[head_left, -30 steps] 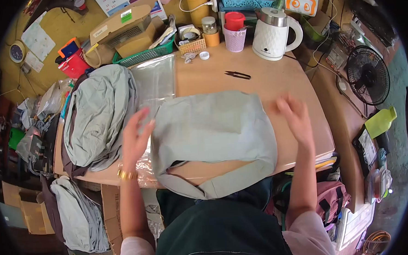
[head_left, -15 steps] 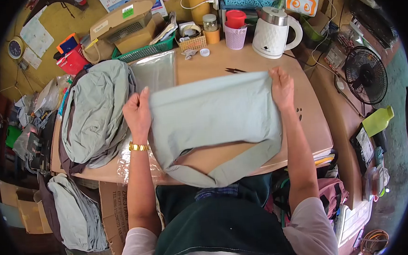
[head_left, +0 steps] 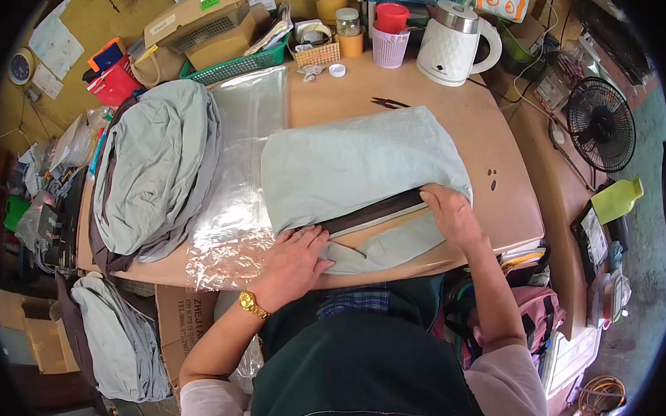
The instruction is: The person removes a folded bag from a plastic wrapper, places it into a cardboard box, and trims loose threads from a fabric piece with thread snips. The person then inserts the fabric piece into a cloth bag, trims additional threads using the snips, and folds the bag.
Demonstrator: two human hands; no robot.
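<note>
Tan-covered worktable (head_left: 504,233) bears our pale grey-green cloth piece (head_left: 360,154), directly before us. Our left hand (head_left: 296,256) lies on its near edge, fingers extended; our right hand (head_left: 455,215) pinches the dark brown band (head_left: 378,210). We judge this edge-straightening; next calls for even tension.

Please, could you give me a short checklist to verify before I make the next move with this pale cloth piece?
1. Left hand on the pale cloth piece, near the left end of the dark strip: ok.
2. Right hand at the strip's other end: ok.
3. Cloth resting on the table: ok.
4. Black snips fully uncovered: cannot tell; the cloth's far edge is very close.
5. Kettle apart from the cloth: ok.
6. Inside of the cloth neat: cannot tell, mostly hidden.
</note>
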